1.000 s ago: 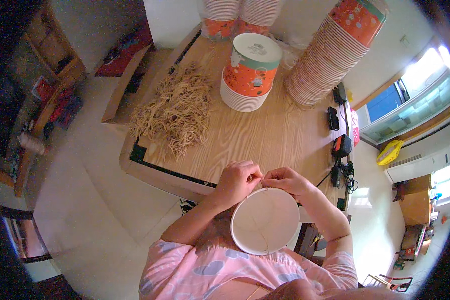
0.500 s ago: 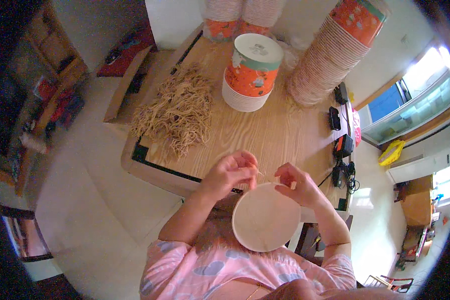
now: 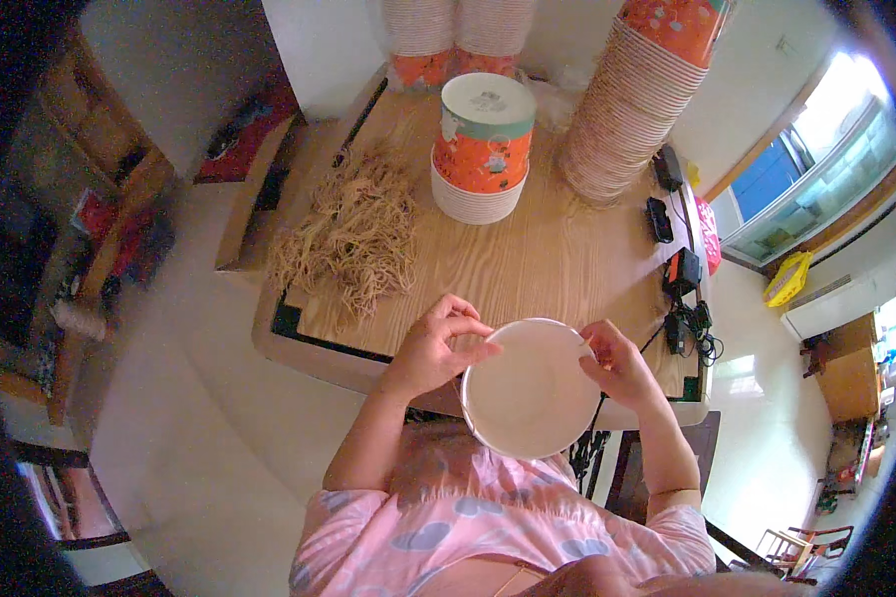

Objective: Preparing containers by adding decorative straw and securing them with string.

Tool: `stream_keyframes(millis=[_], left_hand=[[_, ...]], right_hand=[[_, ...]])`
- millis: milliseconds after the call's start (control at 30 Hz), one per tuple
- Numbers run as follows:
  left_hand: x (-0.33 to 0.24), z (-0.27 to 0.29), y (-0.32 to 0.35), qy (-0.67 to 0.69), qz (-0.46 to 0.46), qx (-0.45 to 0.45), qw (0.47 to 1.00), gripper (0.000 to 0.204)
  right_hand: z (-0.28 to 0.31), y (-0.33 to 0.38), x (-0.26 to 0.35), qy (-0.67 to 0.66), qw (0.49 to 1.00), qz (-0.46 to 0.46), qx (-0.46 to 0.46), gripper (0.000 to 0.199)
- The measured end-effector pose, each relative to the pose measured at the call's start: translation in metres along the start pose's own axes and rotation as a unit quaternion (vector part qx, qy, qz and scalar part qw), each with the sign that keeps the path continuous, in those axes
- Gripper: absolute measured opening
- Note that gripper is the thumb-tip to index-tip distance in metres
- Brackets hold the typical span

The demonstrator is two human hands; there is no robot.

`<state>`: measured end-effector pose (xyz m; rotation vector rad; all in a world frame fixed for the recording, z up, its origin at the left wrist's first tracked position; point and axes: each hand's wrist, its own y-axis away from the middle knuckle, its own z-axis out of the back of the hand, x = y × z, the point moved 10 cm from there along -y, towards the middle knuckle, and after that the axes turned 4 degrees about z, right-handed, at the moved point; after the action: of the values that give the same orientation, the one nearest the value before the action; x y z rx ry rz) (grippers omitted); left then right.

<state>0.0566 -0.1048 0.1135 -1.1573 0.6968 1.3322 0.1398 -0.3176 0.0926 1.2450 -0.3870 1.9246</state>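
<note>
I hold a white round paper bowl (image 3: 530,390) over my lap, just in front of the wooden table (image 3: 558,259). My left hand (image 3: 436,344) pinches its left rim. My right hand (image 3: 619,364) grips its right rim. A thin tan string seems to run across the top of the bowl between my fingers. A heap of tan strings (image 3: 353,234) lies on the table's left part, beyond my left hand.
An upturned stack of orange patterned bowls (image 3: 483,144) stands mid-table. A tall leaning stack of bowls (image 3: 642,95) rises at the back right, more stacks (image 3: 453,35) at the back. Black chargers and cables (image 3: 679,274) lie along the right edge. Pale floor on the left.
My hands were together at the bowl's top rim; they have moved apart to its left and right sides, and the bowl has risen closer to the table edge.
</note>
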Motion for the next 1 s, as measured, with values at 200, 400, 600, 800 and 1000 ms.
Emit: stream_keyframes(millis=[200,400,600,800,1000], left_hand=[[-0.022,-0.017,0.002,-0.162,-0.006,-0.025,0.987,0.013],[-0.076,-0.035,-0.004,-0.212,-0.122,-0.026,0.969,0.012],[-0.092,-0.034,0.001,-0.205,-0.183,-0.019,0.961,0.014],[-0.097,-0.032,0.005,-0.213,-0.175,-0.025,0.961,0.016],[-0.107,-0.034,0.005,-0.243,-0.188,-0.032,0.951,0.016]], right_hand=[[0.0,-0.003,0.042,0.054,0.99,0.129,-0.012,0.017],[-0.014,-0.016,0.065,-0.002,0.994,0.099,0.051,0.011],[-0.023,-0.018,0.055,-0.269,0.957,0.012,0.111,0.016],[-0.017,-0.016,0.052,-0.327,0.937,-0.016,0.118,0.015],[-0.021,-0.008,0.087,0.02,0.986,0.119,0.112,0.013]])
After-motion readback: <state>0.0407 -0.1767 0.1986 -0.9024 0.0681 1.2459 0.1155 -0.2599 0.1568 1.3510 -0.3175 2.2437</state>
